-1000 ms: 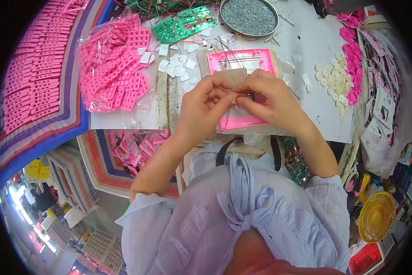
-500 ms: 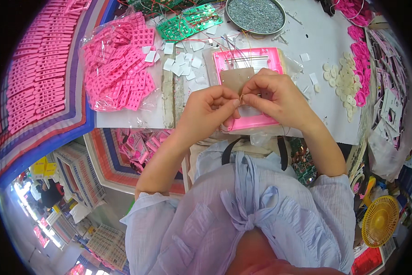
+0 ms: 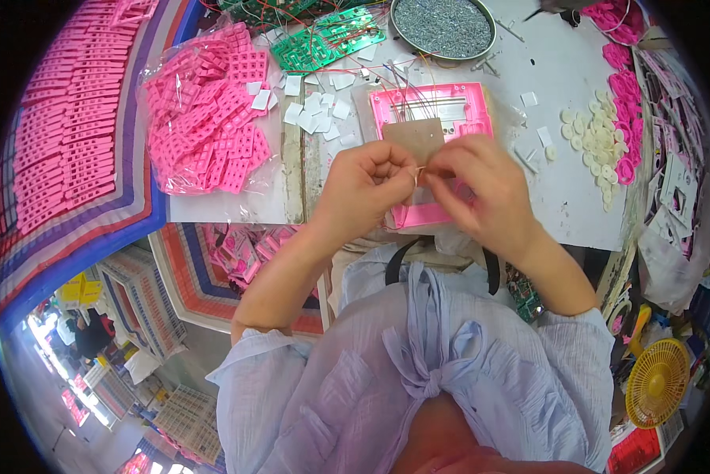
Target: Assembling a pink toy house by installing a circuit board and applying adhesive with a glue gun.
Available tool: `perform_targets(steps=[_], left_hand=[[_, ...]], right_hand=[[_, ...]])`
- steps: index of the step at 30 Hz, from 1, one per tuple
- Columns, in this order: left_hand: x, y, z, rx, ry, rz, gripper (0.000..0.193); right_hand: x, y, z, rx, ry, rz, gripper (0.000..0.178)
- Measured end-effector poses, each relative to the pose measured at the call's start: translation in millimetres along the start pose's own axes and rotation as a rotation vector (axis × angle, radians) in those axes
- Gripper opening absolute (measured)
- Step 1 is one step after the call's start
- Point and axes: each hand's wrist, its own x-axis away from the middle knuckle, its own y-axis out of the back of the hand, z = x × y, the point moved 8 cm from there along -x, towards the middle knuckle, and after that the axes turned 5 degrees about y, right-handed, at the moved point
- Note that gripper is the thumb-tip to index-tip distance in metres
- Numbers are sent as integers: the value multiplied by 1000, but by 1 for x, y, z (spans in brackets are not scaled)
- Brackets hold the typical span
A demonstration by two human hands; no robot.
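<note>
My left hand is closed in a pinch on a thin light-coloured wire. My right hand meets it from the other side, thumb and fingers bent in close to the same wire; its fingertips are partly hidden. Both hands are over a pink plastic housing that lies near the table's front edge. A brown circuit board rests on the housing, with several thin wires rising from its far side. My fingers cover the board's near part.
To the left lies a clear bag of pink plastic parts, beside scattered white pads. Green circuit boards and a round tray of screws are at the back. Cream discs and pink coils sit at right. A dark pointed tool shows at the top edge.
My right hand has shifted slightly right, its fingers reaching differently at the wire; my left hand keeps its pinch. The dark pointed tool's tip has come into view at the top right.
</note>
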Motion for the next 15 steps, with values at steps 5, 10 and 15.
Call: perform_targets(steps=[5,10,15], left_hand=[[6,-16,-1,69,-87,-66,7],[16,-31,-22,-180,-317,-160,7],[16,-34,-22,-235,-364,-156,7]], right_hand=[[26,-2,-7,-370,-388,-11,16],[35,6,-14,-399,-408,-129,20],[33,11,1,-119,-269,-134,18]])
